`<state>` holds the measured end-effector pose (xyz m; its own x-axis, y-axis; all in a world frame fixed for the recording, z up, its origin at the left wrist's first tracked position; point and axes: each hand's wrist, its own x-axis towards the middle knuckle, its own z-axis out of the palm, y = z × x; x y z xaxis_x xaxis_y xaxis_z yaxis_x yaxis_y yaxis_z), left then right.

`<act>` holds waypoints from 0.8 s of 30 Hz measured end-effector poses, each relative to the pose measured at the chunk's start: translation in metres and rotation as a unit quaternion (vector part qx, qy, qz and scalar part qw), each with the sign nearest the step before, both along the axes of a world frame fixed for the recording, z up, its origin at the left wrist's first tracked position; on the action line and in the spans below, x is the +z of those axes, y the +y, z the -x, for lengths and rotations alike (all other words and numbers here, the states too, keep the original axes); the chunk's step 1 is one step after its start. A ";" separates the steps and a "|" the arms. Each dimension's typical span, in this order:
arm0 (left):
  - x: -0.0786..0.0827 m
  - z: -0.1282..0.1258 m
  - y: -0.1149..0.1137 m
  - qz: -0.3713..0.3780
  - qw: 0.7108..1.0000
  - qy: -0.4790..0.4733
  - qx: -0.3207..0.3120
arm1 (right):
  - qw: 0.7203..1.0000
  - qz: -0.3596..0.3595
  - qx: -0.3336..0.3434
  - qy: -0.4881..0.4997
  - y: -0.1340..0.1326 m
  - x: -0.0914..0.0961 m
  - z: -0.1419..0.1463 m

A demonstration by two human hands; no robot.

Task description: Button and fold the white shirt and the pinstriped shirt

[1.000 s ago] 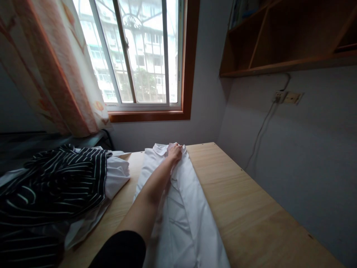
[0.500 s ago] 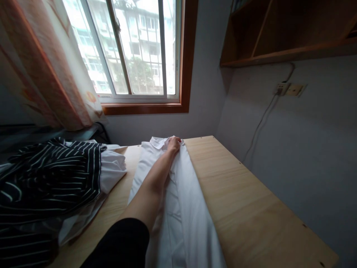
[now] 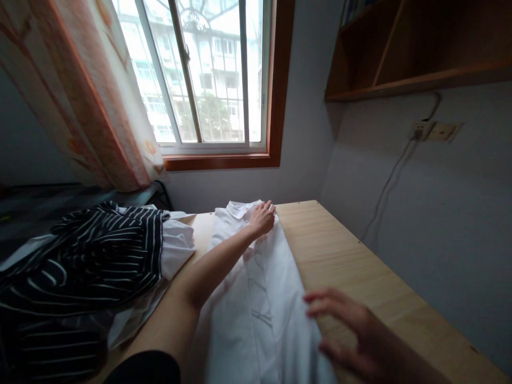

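Observation:
A white collared shirt (image 3: pixel 236 298) lies lengthwise over the wooden tabletop, folded narrow, its collar at the far end. My left hand (image 3: pixel 263 217) rests on the shirt's far right shoulder beside the collar, fingers stretched out and apart. Its forearm crosses above the fabric and hides part of the shirt's left side. Close to me, my right hand (image 3: pixel 348 325) hovers at the shirt's right edge, fingers spread and slightly blurred, with nothing in it. Whether its fingertips touch the cloth I cannot tell.
A pile of black-and-white striped clothing (image 3: pixel 104 261) with white cloth beneath it lies to the left. The wooden tabletop (image 3: pixel 336 250) reaches toward the right wall. Ahead are a window and a curtain (image 3: pixel 92 96); a shelf (image 3: pixel 400 80) and a power cord (image 3: pixel 384 192) are on the right.
My right hand has come into view at the lower right, beside the shirt. My left hand's fingers have spread out at the shoulder. The whole view has shifted slightly.

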<state>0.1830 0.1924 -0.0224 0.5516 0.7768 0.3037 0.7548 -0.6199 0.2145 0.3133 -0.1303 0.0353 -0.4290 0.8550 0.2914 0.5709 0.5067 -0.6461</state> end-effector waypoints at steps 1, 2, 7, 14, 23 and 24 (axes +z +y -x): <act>-0.002 0.003 -0.011 0.007 1.000 0.010 -0.021 | 0.997 -0.012 -0.072 0.004 0.034 0.002 -0.009; -0.006 0.006 -0.022 0.021 0.999 0.024 -0.040 | 0.991 -0.028 -0.129 0.000 0.072 0.002 -0.015; -0.022 0.017 -0.056 0.077 0.994 0.063 -0.052 | 0.965 0.006 -0.196 -0.174 0.246 -0.019 0.011; -0.024 0.026 -0.059 0.090 0.992 0.069 -0.051 | 0.942 0.085 -0.200 -0.255 0.327 -0.072 0.035; -0.018 0.045 -0.068 0.078 0.993 0.056 -0.062 | 0.903 0.088 -0.345 -0.242 0.353 -0.093 0.037; -0.013 0.052 -0.066 0.060 0.996 0.050 -0.054 | 0.889 0.083 -0.390 -0.226 0.354 -0.095 0.038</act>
